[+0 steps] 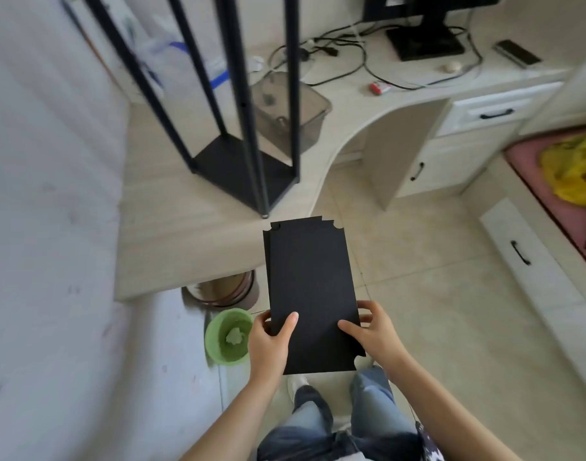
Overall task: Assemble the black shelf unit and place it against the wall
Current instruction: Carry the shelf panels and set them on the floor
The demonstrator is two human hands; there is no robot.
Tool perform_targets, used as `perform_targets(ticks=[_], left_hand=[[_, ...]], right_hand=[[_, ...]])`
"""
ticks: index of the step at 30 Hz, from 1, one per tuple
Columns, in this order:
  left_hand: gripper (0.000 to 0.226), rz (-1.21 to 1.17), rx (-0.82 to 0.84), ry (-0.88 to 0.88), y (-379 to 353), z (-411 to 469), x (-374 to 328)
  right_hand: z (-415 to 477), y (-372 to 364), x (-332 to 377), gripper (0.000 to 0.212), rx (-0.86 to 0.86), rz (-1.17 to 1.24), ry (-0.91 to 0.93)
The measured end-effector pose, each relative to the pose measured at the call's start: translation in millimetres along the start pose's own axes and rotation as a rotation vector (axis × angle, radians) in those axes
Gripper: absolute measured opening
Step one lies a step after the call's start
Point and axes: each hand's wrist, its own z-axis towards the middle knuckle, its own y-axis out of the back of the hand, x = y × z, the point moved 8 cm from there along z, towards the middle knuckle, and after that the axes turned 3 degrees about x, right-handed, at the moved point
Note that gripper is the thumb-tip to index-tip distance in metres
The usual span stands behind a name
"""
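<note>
A pale wood-grain counter (171, 234) fills the left middle of the view. On it stands a black metal frame (241, 168), made of four thin upright posts rising from a flat black base.

In front of the counter's near edge, over the tiled floor, a flat black rectangular panel (311, 287) with notched corners is held in the air. A second edge shows behind its far left corner, so two boards may be stacked. The panel's long axis runs away from the person, and its far notched end lies just short of the frame's nearest post.

The panel is pinched at its near end from both sides. The left hand (268, 341) is closed on the left edge, with the thumb laid on the top face and the fingers curled beneath. The right hand (374, 331) is closed on the right edge in the same grip.

The frame lies ahead of both grips and a little to the left, so the left hand is judged the nearer. The panel probably has to be carried forward and up, with its notches matched to the posts.
</note>
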Motion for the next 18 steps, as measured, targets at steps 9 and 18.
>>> perform_targets(ticks=[9, 18], left_hand=[[0.036, 0.187, 0.22, -0.081, -138, -11, -24], [0.063, 0.288, 0.367, -0.177, -320, -51, -54]], right_hand=[[-15, 122, -56, 0.039, -0.225, 0.134, -0.046], [-13, 280, -106, 0.053, -0.4, 0.031, 0.017]])
